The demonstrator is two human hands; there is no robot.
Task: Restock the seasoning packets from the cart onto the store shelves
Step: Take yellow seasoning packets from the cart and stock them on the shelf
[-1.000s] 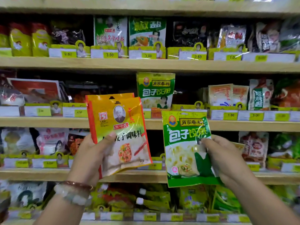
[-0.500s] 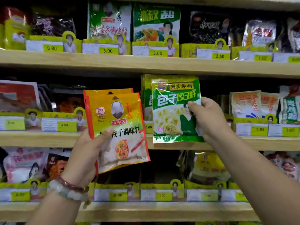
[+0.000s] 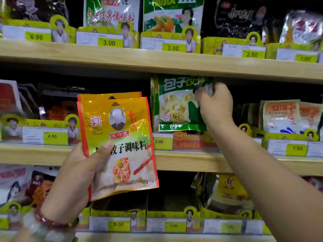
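Progress: restocking looks partway through, judged from one packet going onto the shelf while others wait in hand.
Green packet (image 3: pixel 178 105): stands upright at the front of its row on the middle shelf (image 3: pixel 192 159), above the 3.00 tag (image 3: pixel 161 142), with at least one more like it behind.
Right hand (image 3: pixel 215 105): fingers curled over the green packet's upper right corner, pinching it; I can't tell whether it is setting it straight or about to let go.
Yellow packets (image 3: pixel 118 145): two, stacked one behind the other, held out in front of the shelves and not yet placed.
Left hand (image 3: pixel 82 170): wrapped round the lower left edge of the yellow packets, thumb pressed across the front face; a beaded bracelet (image 3: pixel 47 224) sits at the wrist.
Left to do: the yellow pair needs a slot; which one is theirs I can't say, and the cart is out of sight, so how much stock remains is unknown.
Materials: packets are flat glossy film pouches with sealed edges, catching glare and crinkling a little at the pinched corner; likely light, floppy and slippery.
Shelving: pale wood-look boards with square front edges, fronted by yellow card dividers (image 3: pixel 174 214) and printed price tags.
Lower shelf: dark gaps show behind two dividers under the yellow packets.
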